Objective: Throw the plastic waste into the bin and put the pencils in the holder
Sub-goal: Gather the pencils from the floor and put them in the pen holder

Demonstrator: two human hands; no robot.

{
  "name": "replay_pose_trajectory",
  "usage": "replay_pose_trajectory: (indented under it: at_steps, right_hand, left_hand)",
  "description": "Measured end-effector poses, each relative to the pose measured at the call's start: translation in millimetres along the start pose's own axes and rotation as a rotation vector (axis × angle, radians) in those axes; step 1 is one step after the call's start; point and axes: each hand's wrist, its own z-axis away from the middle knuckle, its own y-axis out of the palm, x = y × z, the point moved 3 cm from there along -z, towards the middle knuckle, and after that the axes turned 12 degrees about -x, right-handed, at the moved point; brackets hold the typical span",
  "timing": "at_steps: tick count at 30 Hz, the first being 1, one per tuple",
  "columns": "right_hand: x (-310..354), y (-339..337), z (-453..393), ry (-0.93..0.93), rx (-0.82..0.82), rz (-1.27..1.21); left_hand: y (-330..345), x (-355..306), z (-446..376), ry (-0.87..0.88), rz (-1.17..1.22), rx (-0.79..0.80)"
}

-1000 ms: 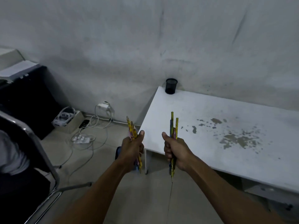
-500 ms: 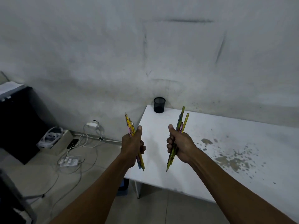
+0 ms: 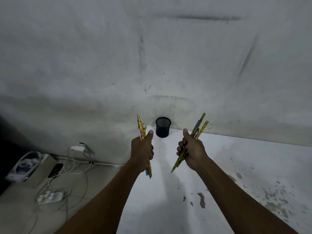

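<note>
1. Left hand (image 3: 142, 150) closed in a fist around a bundle of yellow patterned pencils (image 3: 141, 130), thumb up along the shafts; tips up, lower ends protruding below the fist.
2. Right hand (image 3: 191, 150) likewise clenched on a second bundle of greenish pencils (image 3: 199, 128), tilted to the right, points aimed down and left.
3. Black mesh holder (image 3: 163, 127) upright at the far corner of the white table (image 3: 236, 166), against the wall, between and beyond both fists. Looked empty; interior not fully resolved.
4. Bin and plastic waste not in view.
5. Handling, judged: pencils light, stiff, smooth-lacquered; loose bundles apt to fan or slip singly. Mid-shaft grip as held seemed sound.
6. Judged: holder light, prone to tipping; vertical entry over the mouth advisable, one bundle at a time.
</note>
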Motion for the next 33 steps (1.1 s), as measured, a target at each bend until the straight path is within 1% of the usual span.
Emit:
replay_pose_trajectory:
  at_steps: [5,8,11,13,16,20,24,31,33]
  right_hand:
    - [15,31,-59,-0.108,-0.146,-0.071]
    - [24,50,-98,-0.172,-0.184,-0.097]
    - [31,70,-135,-0.235,-0.165,-0.108]
    - [35,82,-160,-0.3,-0.16,-0.111]
    - [38,99,-190,-0.408,-0.151,-0.101]
    - [35,122,-219,-0.52,-0.109,-0.092]
    - [26,140,-240,-0.553,-0.064,-0.092]
    - [-4,147,-278,-0.563,-0.016,-0.001]
    - [-9,144,-282,-0.55,-0.039,-0.005]
  left_hand:
    - [38,-6,-60,0.02,0.109,-0.042]
    - [64,-8,-94,0.036,0.135,-0.102]
    - [92,-8,-127,0.022,0.128,-0.17]
    - [114,-8,-150,0.034,0.15,-0.166]
    - [141,-11,-177,0.099,0.184,-0.181]
    - [167,-9,-206,0.233,0.168,-0.18]
    - [185,-2,-224,0.327,0.108,-0.161]
    - [195,40,-241,0.368,0.056,-0.139]
    - [194,50,-244,0.358,0.041,-0.146]
